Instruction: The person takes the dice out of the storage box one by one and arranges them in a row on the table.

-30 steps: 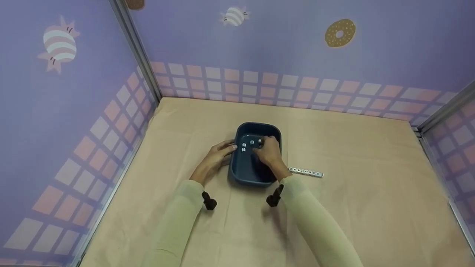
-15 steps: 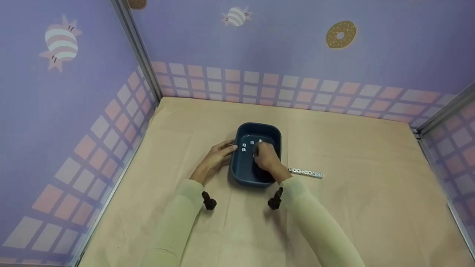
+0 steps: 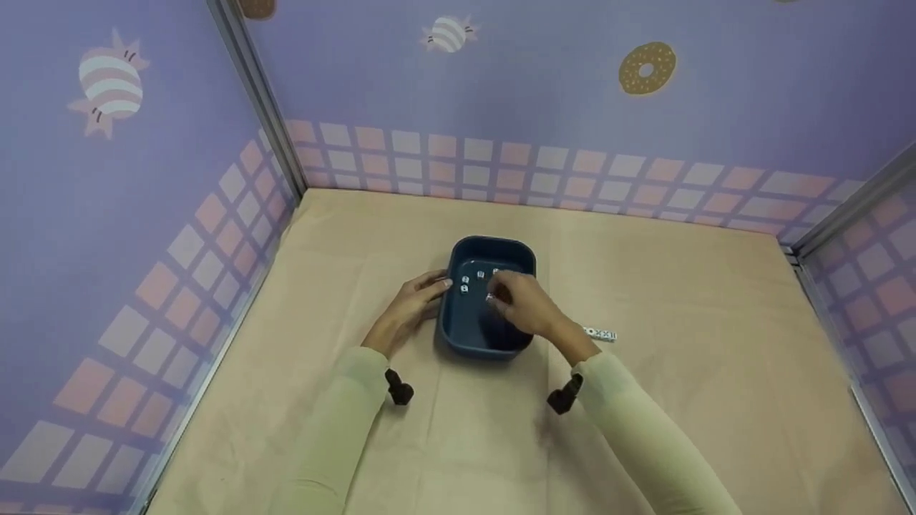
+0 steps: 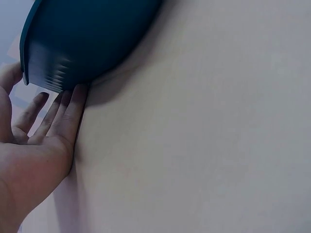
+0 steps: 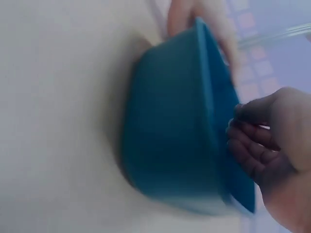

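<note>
A dark blue rectangular box (image 3: pixel 469 336) stands on the cloth, with several small white dice (image 3: pixel 465 280) on its floor near the far end. My left hand (image 3: pixel 411 304) is at the box's left side; in the left wrist view the thumb meets the rim and the straight fingers (image 4: pixel 68 116) touch the outer wall low down. Over the inside of the box, my right hand (image 3: pixel 522 300) pinches a die (image 3: pixel 490 297) between thumb and fingertips. In the right wrist view, blurred, that hand (image 5: pixel 272 141) is at the box's open top.
A straight row of white dice (image 3: pixel 601 334) lies on the cloth right of the box, partly hidden behind my right forearm. Beige cloth (image 3: pixel 665 286) covers the table. Patterned purple walls (image 3: pixel 501 71) bound it at the back and sides.
My right hand has drawn back from the far dice toward the box's middle right, a die now showing at its fingertips. The right forearm has swung right. The left hand stays put.
</note>
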The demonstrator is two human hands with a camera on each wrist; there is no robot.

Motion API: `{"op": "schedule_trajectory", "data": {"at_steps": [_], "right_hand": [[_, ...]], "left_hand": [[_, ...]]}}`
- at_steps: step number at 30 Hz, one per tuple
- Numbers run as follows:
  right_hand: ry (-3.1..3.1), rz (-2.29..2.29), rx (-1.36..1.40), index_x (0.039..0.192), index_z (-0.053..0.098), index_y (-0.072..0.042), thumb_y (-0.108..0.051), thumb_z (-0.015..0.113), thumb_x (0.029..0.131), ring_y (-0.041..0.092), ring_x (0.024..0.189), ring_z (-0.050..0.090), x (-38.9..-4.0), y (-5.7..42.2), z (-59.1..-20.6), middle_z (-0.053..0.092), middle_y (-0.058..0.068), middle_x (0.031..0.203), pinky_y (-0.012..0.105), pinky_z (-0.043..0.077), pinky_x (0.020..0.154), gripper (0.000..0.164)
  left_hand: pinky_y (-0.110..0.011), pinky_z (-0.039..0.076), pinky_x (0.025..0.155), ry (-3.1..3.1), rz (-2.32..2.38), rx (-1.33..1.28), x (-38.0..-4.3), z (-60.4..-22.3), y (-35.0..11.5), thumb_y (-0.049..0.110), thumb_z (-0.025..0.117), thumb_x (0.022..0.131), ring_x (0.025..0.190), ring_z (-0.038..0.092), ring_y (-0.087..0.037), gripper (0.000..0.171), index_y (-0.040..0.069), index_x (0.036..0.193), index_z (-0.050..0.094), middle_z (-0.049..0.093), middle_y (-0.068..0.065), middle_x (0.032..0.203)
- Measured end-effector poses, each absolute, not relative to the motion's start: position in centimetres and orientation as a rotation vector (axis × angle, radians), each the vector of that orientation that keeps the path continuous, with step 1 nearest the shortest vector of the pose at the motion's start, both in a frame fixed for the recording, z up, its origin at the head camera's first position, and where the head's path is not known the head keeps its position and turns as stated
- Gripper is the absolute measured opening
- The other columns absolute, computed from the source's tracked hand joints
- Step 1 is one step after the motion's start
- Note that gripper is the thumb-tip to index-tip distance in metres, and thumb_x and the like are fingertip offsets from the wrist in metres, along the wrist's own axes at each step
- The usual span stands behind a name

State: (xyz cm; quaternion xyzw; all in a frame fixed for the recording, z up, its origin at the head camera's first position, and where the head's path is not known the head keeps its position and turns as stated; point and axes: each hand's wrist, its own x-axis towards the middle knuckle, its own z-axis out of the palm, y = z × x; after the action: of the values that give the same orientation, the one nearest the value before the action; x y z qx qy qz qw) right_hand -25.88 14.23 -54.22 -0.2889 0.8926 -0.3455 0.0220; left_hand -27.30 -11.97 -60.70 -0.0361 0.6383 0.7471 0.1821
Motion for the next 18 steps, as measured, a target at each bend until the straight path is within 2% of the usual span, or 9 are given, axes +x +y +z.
{"op": "schedule_trajectory", "data": {"at_steps": [9,18], "right_hand": [[2.818,-1.234,-0.735,0.105,0.07,-0.001,-0.001,0.074,0.098,0.023,0.09,0.071,-25.1,23.7,-53.8,0.072,0.009,0.099,0.041,0.061,0.082,0.008],[2.933,-1.17,-0.492,0.105,0.071,0.002,0.003,0.074,0.096,0.028,0.091,0.07,-23.7,32.4,-56.6,0.072,0.013,0.1,0.038,0.06,0.082,0.01]], "left_hand": [[-0.039,0.056,0.105,1.782,2.129,-0.122,-27.3,-60.8,-11.6,0.036,0.079,0.098,0.127,0.067,-0.026,0.062,0.015,0.152,0.056,0.063,-0.009,0.144],[-0.038,0.056,0.104,1.803,2.1,-0.107,-27.4,-60.8,-11.8,0.035,0.075,0.102,0.126,0.067,-0.025,0.058,0.017,0.153,0.055,0.062,-0.008,0.145]]}}
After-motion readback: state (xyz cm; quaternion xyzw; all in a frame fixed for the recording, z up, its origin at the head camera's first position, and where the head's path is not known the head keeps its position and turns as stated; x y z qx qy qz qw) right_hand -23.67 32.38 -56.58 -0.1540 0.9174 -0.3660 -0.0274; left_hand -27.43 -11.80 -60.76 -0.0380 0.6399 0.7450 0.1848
